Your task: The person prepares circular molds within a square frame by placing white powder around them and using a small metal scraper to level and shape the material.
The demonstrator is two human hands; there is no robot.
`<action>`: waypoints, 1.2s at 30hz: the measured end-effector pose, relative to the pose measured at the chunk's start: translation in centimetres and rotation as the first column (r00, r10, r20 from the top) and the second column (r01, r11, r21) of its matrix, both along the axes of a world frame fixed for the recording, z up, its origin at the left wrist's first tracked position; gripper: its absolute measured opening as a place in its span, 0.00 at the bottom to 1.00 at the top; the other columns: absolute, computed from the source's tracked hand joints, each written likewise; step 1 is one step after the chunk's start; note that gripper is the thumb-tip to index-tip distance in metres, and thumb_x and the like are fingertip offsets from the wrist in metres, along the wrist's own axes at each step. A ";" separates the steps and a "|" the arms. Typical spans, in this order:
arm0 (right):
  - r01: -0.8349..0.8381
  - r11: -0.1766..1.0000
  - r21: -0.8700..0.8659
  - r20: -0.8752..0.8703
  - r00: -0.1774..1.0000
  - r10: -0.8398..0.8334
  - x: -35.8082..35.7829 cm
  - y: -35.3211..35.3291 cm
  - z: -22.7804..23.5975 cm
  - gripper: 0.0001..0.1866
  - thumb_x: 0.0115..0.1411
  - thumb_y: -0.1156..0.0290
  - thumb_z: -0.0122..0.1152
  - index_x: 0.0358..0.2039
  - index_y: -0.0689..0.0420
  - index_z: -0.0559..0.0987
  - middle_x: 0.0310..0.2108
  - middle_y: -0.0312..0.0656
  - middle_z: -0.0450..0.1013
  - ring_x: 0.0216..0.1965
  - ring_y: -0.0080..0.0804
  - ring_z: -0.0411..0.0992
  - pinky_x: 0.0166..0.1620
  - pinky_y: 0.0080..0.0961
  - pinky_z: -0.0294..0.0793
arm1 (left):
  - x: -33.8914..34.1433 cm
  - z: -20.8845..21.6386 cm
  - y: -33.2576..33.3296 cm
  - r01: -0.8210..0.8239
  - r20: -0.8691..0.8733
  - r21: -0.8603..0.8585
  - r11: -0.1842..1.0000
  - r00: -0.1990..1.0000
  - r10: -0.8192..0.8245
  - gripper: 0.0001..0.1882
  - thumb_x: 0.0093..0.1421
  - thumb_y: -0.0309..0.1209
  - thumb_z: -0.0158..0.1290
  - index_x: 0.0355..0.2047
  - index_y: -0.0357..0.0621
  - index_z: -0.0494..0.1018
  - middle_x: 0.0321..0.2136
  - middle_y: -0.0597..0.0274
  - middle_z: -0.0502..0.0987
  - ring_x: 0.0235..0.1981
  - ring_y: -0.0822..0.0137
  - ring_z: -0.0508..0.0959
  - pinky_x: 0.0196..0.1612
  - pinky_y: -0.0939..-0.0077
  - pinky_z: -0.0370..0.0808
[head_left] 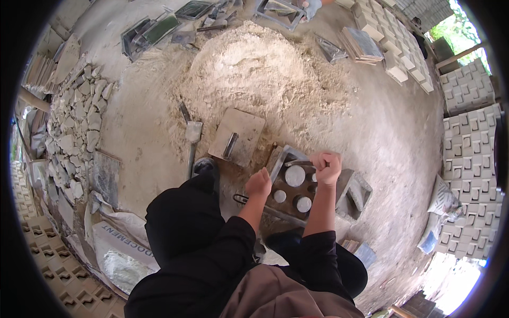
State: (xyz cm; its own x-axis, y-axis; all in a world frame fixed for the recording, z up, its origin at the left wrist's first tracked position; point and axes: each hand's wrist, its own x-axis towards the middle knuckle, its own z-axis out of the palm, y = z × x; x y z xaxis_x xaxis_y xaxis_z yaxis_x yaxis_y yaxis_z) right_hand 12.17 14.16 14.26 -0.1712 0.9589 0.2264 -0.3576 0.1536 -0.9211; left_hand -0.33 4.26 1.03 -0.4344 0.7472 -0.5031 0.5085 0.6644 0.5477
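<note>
A grey rectangular mould frame [274,172] lies on the ground before me, with several pale round discs [295,176] standing out of its brown inside. My left hand [259,183] is closed in a fist at the frame's left side; what it holds, if anything, is hidden. At the far right corner my right hand [325,168] is also closed. A thin dark bar [300,163] runs from beside it across the mould's far end, but whether my fingers grip it is unclear. Beyond my left hand rests a flat square board with a metal handle [237,138].
A big heap of pale powder [249,63] rises beyond the mould. A small shovel-like tool [193,132] lies left of the board. Another grey frame [355,193] sits to the right. Stone rubble [74,127] and an opened sack [119,238] are at left; stacked pale blocks [472,175] stand at right.
</note>
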 end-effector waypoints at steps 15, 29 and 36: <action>0.476 0.869 0.131 -0.020 0.878 -0.478 -2.5 -4.3 0.8 0.16 0.47 0.72 0.37 0.05 0.54 0.52 0.06 0.33 0.48 0.10 0.22 0.46 0.19 0.23 0.53 | 0.0 0.0 0.1 -0.003 0.055 -0.002 1.000 0.998 0.003 0.26 0.62 0.46 0.27 0.33 0.44 0.72 0.31 0.49 0.75 0.35 0.48 0.74 0.38 0.53 0.70; 0.363 0.932 -0.022 0.018 0.932 -0.362 -1.6 -1.6 1.5 0.20 0.55 0.71 0.37 0.07 0.56 0.55 0.07 0.33 0.50 0.10 0.21 0.50 0.15 0.20 0.51 | 0.0 0.1 0.0 0.010 0.018 0.005 1.000 1.000 -0.010 0.27 0.62 0.46 0.26 0.30 0.43 0.73 0.29 0.49 0.75 0.33 0.48 0.75 0.36 0.54 0.70; 0.101 0.991 -0.092 0.169 0.982 -0.085 -1.2 -1.7 1.5 0.19 0.49 0.70 0.38 0.03 0.55 0.53 0.05 0.35 0.50 0.08 0.24 0.49 0.15 0.22 0.51 | 0.0 -0.2 -0.1 0.006 0.027 0.014 1.000 1.000 -0.006 0.27 0.62 0.45 0.26 0.30 0.43 0.73 0.29 0.49 0.75 0.33 0.49 0.74 0.36 0.54 0.70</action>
State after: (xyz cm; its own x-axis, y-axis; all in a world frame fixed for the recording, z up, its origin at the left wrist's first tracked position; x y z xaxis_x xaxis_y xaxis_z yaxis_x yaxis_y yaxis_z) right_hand 10.95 12.44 15.72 -0.1072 0.9886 0.1053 -0.1888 0.0837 -0.9784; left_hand -0.28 4.17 0.86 -0.4164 0.7569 -0.5036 0.4976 0.6534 0.5706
